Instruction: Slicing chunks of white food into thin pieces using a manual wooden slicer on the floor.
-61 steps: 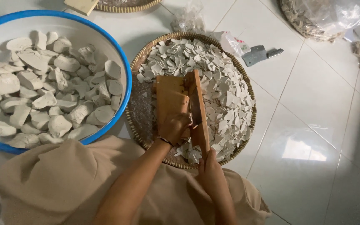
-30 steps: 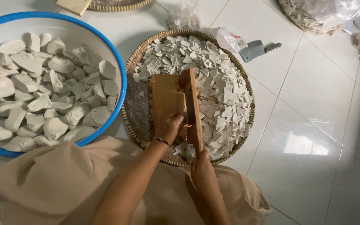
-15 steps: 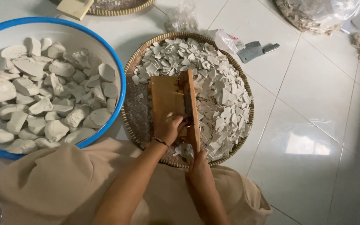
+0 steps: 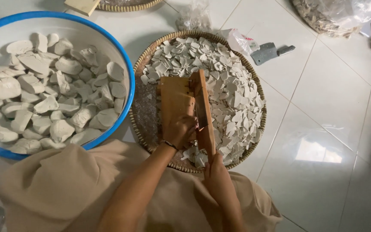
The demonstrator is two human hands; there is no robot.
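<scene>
Below, over the basket (image 4: 254, 81), the left hand (image 4: 180, 129) is clamping a piece against the slicer (image 4: 174, 96); the right hand (image 4: 220, 180) is gripping its blade handle (image 4: 206, 129) to cut.

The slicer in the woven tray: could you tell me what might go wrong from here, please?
The left hand presses right beside the slicer's blade arm, so its fingers could be nicked. Slices are heaped to the tray's right rim and may spill onto the floor. The right hand grips the arm's very end, where it might slip.
</scene>
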